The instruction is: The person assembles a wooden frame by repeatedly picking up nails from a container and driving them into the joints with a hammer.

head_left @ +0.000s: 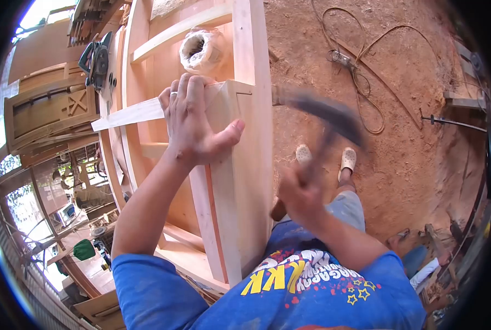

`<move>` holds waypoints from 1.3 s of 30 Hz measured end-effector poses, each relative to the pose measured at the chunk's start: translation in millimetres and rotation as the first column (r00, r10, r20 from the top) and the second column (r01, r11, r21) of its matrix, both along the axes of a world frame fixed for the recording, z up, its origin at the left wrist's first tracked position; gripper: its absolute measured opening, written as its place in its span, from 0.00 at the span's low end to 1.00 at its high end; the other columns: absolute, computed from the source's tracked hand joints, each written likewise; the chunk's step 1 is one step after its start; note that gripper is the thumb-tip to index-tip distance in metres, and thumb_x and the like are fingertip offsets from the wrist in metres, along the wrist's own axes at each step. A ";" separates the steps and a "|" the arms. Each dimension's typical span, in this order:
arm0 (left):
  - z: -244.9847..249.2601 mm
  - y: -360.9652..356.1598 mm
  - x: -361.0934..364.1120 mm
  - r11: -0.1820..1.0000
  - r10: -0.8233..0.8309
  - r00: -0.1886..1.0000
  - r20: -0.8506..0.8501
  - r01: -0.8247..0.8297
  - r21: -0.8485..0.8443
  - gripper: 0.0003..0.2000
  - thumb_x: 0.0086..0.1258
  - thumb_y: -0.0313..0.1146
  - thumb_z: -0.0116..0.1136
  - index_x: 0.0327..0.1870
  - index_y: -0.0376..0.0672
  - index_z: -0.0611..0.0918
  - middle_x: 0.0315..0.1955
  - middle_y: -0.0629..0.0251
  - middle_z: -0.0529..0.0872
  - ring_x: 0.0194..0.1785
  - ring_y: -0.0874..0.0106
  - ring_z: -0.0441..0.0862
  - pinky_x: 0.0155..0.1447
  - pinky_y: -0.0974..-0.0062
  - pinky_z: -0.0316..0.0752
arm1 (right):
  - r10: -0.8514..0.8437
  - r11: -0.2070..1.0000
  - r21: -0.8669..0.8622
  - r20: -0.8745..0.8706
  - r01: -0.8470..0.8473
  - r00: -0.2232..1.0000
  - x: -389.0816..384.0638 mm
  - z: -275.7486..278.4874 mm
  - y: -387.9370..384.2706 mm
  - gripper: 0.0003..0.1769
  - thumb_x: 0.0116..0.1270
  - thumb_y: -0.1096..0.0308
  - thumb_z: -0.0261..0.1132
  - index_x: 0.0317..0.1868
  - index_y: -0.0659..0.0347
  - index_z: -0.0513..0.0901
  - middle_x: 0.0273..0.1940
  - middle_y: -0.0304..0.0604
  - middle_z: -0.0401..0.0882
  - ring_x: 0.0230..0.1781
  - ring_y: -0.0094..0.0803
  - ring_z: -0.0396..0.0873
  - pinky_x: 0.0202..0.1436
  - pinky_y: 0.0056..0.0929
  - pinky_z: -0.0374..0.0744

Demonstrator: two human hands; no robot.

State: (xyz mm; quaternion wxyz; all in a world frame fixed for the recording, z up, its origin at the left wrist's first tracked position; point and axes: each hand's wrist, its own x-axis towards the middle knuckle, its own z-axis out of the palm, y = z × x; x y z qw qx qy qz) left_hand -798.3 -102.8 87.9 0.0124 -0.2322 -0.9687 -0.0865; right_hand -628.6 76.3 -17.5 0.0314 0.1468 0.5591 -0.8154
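Observation:
My left hand grips the upper corner of a pale wooden frame, its fingers bent over the wood and its thumb stretched to the right. A ring is on one finger. In my right hand is a hammer, held by its handle, with fingers wrapped round it. Motion blurs the hammer head. Its left end is close to the frame's right side; whether it touches cannot be made out. No nail shows there. Beyond my left hand, a roll wrapped in clear plastic rests inside the frame.
A power tool lies on wood at the left. Carved wooden panels stand farther left. A cable loops over the dusty ground on the right. A metal clamp is at the far right. My feet in light clogs are below.

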 end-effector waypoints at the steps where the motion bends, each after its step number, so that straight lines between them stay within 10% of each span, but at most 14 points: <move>1: 0.3 0.8 0.5 1.000 -0.007 1.000 -0.005 0.007 -0.001 0.37 0.46 0.57 0.72 0.53 0.40 0.78 0.50 0.53 0.79 0.59 0.53 0.75 0.70 0.55 0.59 | 0.117 0.966 0.226 0.038 -0.123 0.992 -8.2 -3.5 -2.7 0.05 0.82 0.72 0.61 0.43 0.62 0.79 0.22 0.35 0.77 0.17 0.19 0.73 0.22 0.24 0.72; 4: 0.7 -0.5 0.2 1.000 -0.007 1.000 0.015 0.007 -0.014 0.37 0.46 0.57 0.72 0.53 0.40 0.78 0.50 0.53 0.79 0.59 0.52 0.75 0.70 0.55 0.59 | 0.101 0.979 -0.190 0.132 -0.075 0.986 -23.0 20.1 12.7 0.06 0.81 0.71 0.62 0.42 0.61 0.78 0.22 0.35 0.76 0.17 0.19 0.73 0.23 0.24 0.73; 8: 0.4 -1.9 0.4 1.000 0.002 1.000 0.010 -0.002 -0.020 0.37 0.46 0.56 0.72 0.54 0.40 0.78 0.50 0.53 0.79 0.59 0.52 0.75 0.70 0.55 0.59 | -0.346 0.874 -0.382 -0.055 0.300 0.937 10.4 13.4 3.3 0.08 0.81 0.72 0.62 0.39 0.59 0.76 0.22 0.35 0.77 0.17 0.19 0.74 0.23 0.25 0.75; 10: -1.2 -0.9 1.5 1.000 -0.003 1.000 -0.005 0.003 0.006 0.37 0.46 0.56 0.73 0.54 0.40 0.78 0.50 0.53 0.79 0.59 0.53 0.75 0.70 0.55 0.59 | 0.005 0.995 0.098 0.064 -0.011 0.998 -1.0 -5.0 -6.1 0.04 0.79 0.75 0.63 0.43 0.59 0.75 0.22 0.36 0.77 0.17 0.21 0.75 0.23 0.26 0.75; 12: 0.6 1.1 3.6 1.000 0.000 1.000 0.008 0.000 0.005 0.37 0.46 0.56 0.73 0.54 0.40 0.78 0.51 0.53 0.78 0.59 0.53 0.75 0.70 0.55 0.58 | 0.102 0.995 -0.046 0.248 -0.094 0.963 -19.1 7.0 -2.6 0.04 0.78 0.75 0.62 0.40 0.62 0.78 0.21 0.35 0.77 0.17 0.21 0.76 0.23 0.26 0.75; 18: -0.8 -1.9 1.7 1.000 0.001 1.000 0.008 0.000 -0.004 0.37 0.46 0.56 0.73 0.55 0.40 0.78 0.51 0.53 0.79 0.59 0.52 0.75 0.70 0.55 0.58 | -0.082 0.976 -0.213 -0.119 0.055 0.990 7.8 -4.7 6.9 0.10 0.78 0.73 0.62 0.34 0.63 0.77 0.21 0.33 0.76 0.20 0.22 0.76 0.23 0.26 0.72; 20: 1.3 0.3 2.9 1.000 -0.006 1.000 0.003 0.005 0.010 0.37 0.46 0.56 0.73 0.55 0.40 0.78 0.50 0.53 0.78 0.58 0.52 0.75 0.70 0.55 0.58 | 0.168 0.976 0.119 0.122 -0.183 0.978 -20.5 4.3 0.7 0.11 0.77 0.71 0.64 0.34 0.64 0.77 0.21 0.32 0.73 0.20 0.20 0.71 0.24 0.27 0.70; 25: 1.5 -0.5 -0.1 1.000 -0.002 1.000 0.008 0.002 -0.018 0.37 0.47 0.57 0.73 0.54 0.40 0.78 0.49 0.53 0.78 0.57 0.52 0.75 0.70 0.55 0.58 | -0.051 0.969 -0.245 -0.033 0.042 0.998 4.8 -2.4 15.7 0.07 0.76 0.71 0.68 0.42 0.61 0.78 0.25 0.35 0.80 0.23 0.20 0.77 0.27 0.28 0.76; 28: -0.6 -1.5 -0.2 1.000 -0.020 1.000 -0.023 0.020 0.012 0.37 0.47 0.57 0.73 0.54 0.40 0.78 0.49 0.53 0.78 0.57 0.52 0.75 0.69 0.54 0.58 | 0.102 0.940 0.334 -0.068 -0.074 0.992 -9.9 -29.4 -4.7 0.08 0.77 0.71 0.67 0.39 0.61 0.78 0.25 0.36 0.81 0.20 0.22 0.78 0.25 0.29 0.77; 29: 0.0 -0.1 2.0 1.000 -0.014 1.000 -0.010 0.015 0.005 0.37 0.47 0.57 0.73 0.54 0.40 0.78 0.49 0.53 0.78 0.57 0.53 0.75 0.69 0.54 0.59 | 0.159 0.974 0.141 0.138 -0.178 0.978 -22.4 -26.0 -6.8 0.09 0.78 0.70 0.67 0.37 0.59 0.77 0.24 0.36 0.80 0.19 0.22 0.77 0.24 0.27 0.77; 33: 2.0 -0.9 0.5 1.000 -0.001 1.000 -0.015 0.001 0.007 0.36 0.47 0.58 0.72 0.53 0.41 0.78 0.49 0.53 0.78 0.57 0.53 0.74 0.69 0.53 0.59 | 0.098 0.992 -0.084 0.064 -0.092 0.993 -57.1 -3.1 8.3 0.11 0.79 0.70 0.67 0.35 0.60 0.76 0.23 0.35 0.80 0.19 0.21 0.77 0.24 0.24 0.75; 39: 6.0 -1.7 1.1 0.993 0.005 0.999 -0.050 0.001 0.115 0.35 0.46 0.55 0.73 0.54 0.43 0.78 0.47 0.55 0.79 0.56 0.53 0.76 0.70 0.53 0.61 | 0.097 0.973 0.188 0.208 -0.137 0.973 -63.4 -35.1 87.9 0.10 0.78 0.69 0.68 0.37 0.60 0.77 0.24 0.31 0.76 0.21 0.18 0.75 0.25 0.25 0.76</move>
